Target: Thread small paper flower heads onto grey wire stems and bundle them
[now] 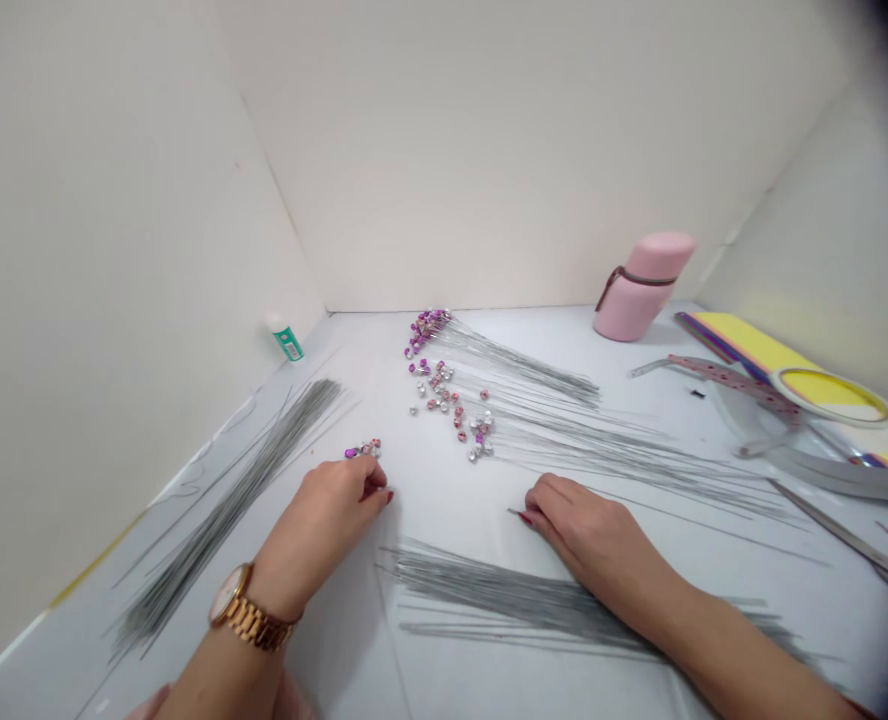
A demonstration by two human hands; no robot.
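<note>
No legible writing appears on any item; the small white bottle [285,338] at the far left edge of the worktop [429,500] carries a green label whose print is too small to read.

The left hand [329,513] rests palm-down near the middle of the worktop, fingers curled inward with the tips on the surface; whether they pinch anything cannot be determined. A gold watch [245,606] sits on that wrist. Just beyond the fingertips lies a small cluster of beads [363,450], purple and silver, round and glossy.

The right hand [590,530] lies flat toward the near edge, fingers loosely bent and grasping nothing visible, its forearm crossing a bundle of thin grey wires [489,595]. The wires are straight, fine and metallic.

A second wire bundle [249,490] runs diagonally along the left edge. Beaded wires [504,400] fan out across the centre toward the right edge, their bead ends pink, purple and silver. A pink container [643,285] stands at the far edge. A tape roll [834,395] lies on yellow sheets [759,345] at the far right corner.
</note>
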